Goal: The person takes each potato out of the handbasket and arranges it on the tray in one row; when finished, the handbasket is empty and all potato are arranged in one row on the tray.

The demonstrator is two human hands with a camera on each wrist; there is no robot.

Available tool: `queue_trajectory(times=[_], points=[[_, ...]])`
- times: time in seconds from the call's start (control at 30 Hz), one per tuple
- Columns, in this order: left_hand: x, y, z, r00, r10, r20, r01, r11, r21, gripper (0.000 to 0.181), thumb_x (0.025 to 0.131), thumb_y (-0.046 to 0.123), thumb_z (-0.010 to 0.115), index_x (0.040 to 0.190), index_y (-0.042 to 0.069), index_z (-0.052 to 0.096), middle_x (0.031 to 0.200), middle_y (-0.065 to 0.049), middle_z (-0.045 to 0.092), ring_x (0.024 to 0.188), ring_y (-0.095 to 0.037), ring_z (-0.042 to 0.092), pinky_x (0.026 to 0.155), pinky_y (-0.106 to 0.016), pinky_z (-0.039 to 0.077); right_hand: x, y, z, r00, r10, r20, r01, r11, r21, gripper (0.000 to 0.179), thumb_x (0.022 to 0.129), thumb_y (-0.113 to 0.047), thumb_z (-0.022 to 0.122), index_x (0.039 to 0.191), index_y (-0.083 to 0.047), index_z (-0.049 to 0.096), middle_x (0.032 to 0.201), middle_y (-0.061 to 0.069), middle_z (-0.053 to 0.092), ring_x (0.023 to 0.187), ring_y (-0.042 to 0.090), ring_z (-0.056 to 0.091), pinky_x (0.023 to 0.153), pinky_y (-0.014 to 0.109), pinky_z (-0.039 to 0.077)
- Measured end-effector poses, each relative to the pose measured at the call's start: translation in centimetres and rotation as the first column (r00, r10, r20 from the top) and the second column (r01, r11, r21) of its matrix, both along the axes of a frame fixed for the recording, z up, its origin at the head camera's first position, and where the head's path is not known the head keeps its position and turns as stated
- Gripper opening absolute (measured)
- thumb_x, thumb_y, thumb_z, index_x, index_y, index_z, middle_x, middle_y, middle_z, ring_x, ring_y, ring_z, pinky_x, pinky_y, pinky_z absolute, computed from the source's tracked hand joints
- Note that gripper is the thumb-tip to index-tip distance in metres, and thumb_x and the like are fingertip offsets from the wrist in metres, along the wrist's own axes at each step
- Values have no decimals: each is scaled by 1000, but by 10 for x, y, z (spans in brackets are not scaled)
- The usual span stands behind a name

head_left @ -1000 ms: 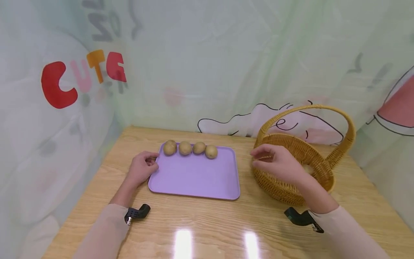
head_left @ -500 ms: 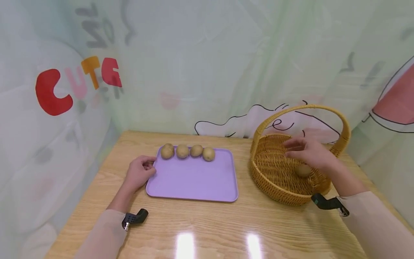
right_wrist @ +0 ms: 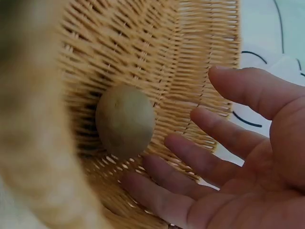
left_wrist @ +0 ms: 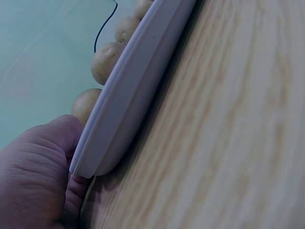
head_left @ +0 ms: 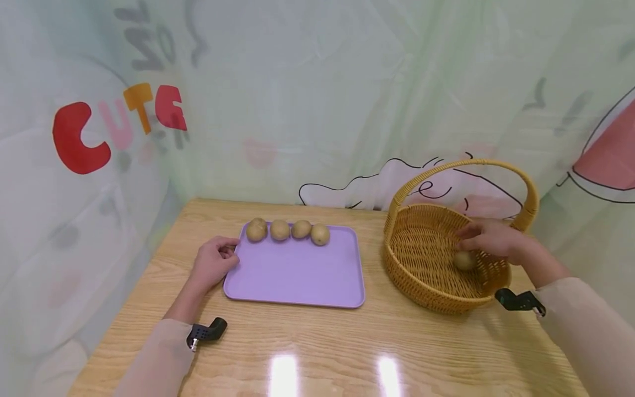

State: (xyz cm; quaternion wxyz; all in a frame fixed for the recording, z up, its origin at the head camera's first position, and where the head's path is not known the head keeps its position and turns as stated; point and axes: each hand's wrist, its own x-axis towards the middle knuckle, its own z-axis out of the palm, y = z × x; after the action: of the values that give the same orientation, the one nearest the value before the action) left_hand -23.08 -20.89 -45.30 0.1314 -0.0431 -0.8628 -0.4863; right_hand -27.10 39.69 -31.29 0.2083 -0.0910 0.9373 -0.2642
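Observation:
At the left edge of the purple tray [head_left: 297, 275], my left hand [head_left: 213, 263] holds the rim, its thumb at the upper edge and its other fingers curled beside and beneath it in the left wrist view. Several round tan potatoes [head_left: 280, 230] line the tray's far side. To the right stands a wicker basket [head_left: 429, 295] with a tall arched handle. Inside it lies one potato [right_wrist: 125, 121], towards its right side. My right hand [head_left: 491, 241] reaches over the basket's right rim with fingers spread and slightly bent, close to that potato, holding nothing.
The basket's handle [head_left: 532, 201] rises near my right hand. A printed cloth [head_left: 278, 110] hangs behind and beside the wooden table [head_left: 317, 342].
My right hand has moved right and down from the basket's left side to near the potato inside. My left hand stays at the tray's edge. The view has shifted slightly.

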Motion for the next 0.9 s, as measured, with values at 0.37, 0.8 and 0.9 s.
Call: queue_trajectory(times=[0.37, 0.8, 0.9], points=[[0, -2, 2, 1000, 2, -1, -2, 1000, -21, 36, 76, -3, 64, 112, -1, 69, 93, -11, 62, 77, -19, 57, 62, -21, 48, -19, -16, 4, 976, -28, 214, 1, 992, 125, 35, 88, -18, 65, 113, 7, 61, 99, 13, 57, 88, 26, 57, 72, 44, 55], [-2, -2, 1, 1000, -2, -8, 2, 1000, -15, 35, 76, -3, 64, 111, -1, 69, 93, -11, 62, 77, -19, 57, 62, -21, 48, -30, -43, -19, 999, 36, -19, -34, 997, 75, 54, 85, -21, 74, 125, 11, 58, 111, 19, 65, 96, 28, 60, 82, 46, 52], [-3, -2, -1, 1000, -7, -9, 7, 1000, -16, 36, 75, -3, 64, 111, -1, 69, 94, -11, 62, 78, -19, 57, 63, -21, 48, -31, -48, -25, 997, 40, -72, -35, 997, 70, 51, 85, -22, 73, 124, 9, 60, 112, 21, 65, 99, 30, 60, 85, 48, 50]])
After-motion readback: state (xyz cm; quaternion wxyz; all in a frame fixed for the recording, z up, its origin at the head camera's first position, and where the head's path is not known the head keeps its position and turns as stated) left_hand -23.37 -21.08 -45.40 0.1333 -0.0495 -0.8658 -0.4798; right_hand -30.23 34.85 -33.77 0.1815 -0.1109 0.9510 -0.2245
